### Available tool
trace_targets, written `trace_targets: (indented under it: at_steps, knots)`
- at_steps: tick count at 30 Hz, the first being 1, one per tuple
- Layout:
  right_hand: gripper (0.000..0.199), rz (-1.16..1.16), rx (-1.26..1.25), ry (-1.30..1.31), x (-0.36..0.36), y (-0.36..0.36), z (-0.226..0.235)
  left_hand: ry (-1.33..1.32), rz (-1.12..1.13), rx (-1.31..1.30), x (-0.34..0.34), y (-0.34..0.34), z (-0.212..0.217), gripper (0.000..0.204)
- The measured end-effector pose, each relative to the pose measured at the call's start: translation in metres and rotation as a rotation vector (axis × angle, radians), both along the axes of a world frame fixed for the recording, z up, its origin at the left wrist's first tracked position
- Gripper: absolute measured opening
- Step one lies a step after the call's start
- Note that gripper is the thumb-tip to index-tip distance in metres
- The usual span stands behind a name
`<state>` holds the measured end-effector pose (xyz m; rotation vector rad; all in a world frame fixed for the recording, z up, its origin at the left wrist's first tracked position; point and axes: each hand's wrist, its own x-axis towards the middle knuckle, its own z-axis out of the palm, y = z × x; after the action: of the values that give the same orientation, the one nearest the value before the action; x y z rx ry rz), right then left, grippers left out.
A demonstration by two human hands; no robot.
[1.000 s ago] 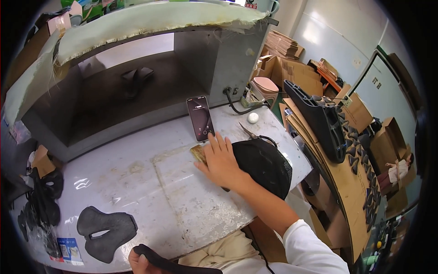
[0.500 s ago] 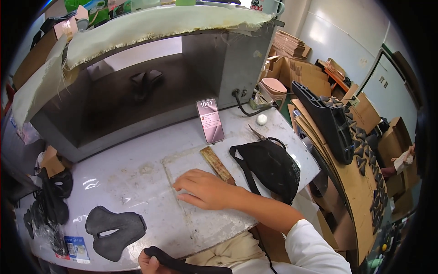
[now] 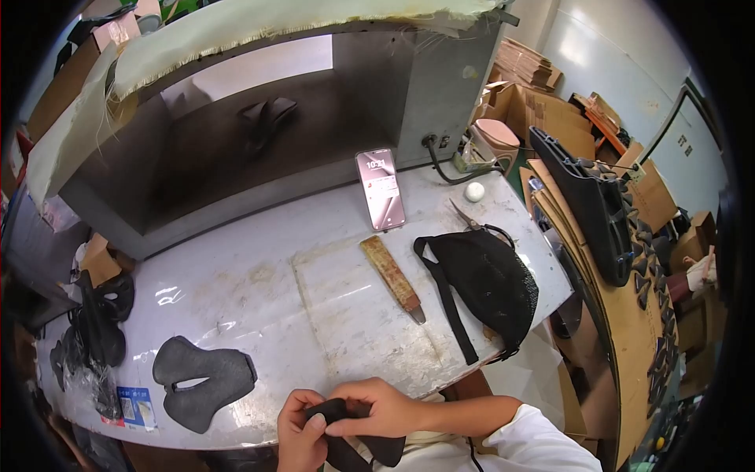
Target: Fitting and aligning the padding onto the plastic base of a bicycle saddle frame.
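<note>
Both hands meet at the table's front edge. My left hand (image 3: pixel 299 431) and my right hand (image 3: pixel 376 409) pinch a black, soft-looking folded piece (image 3: pixel 387 450) between thumbs and fingers; part of it hangs below the hands, and its full shape is hidden. To the left on the table lies a flat dark grey two-lobed pad (image 3: pixel 224 387) with a slot in it. Beyond my right hand rests a flat blade tool (image 3: pixel 388 271) with a worn, wrapped handle.
A grey metal box (image 3: pixel 440 94) with a dark piece (image 3: pixel 269 118) inside stands at the back. A phone (image 3: pixel 381 193) leans upright before it. Right are a white ball (image 3: pixel 474 192), scissors (image 3: pixel 470 219) and a black cloth item with a strap (image 3: pixel 484 275). Black parts (image 3: pixel 98 334) lie far left.
My right hand has come down from the tabletop beside the blade tool to join my left hand on the black piece. The left hand has moved right and up, and the view has shifted slightly.
</note>
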<state>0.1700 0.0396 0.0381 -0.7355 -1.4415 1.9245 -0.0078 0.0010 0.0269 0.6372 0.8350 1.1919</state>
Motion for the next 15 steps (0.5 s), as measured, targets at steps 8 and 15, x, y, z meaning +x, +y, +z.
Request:
trace_targets:
  at_steps: [8,15]
  knots:
    - [0.016,-0.142,-0.344,0.196,0.005,-0.009,0.003,0.921,0.147,0.563,0.005,0.006,0.023,0.021]
    - [0.016,-0.078,-0.239,0.174,0.011,-0.001,0.016,0.114,-0.001,0.153,0.009,0.009,0.016,0.023]
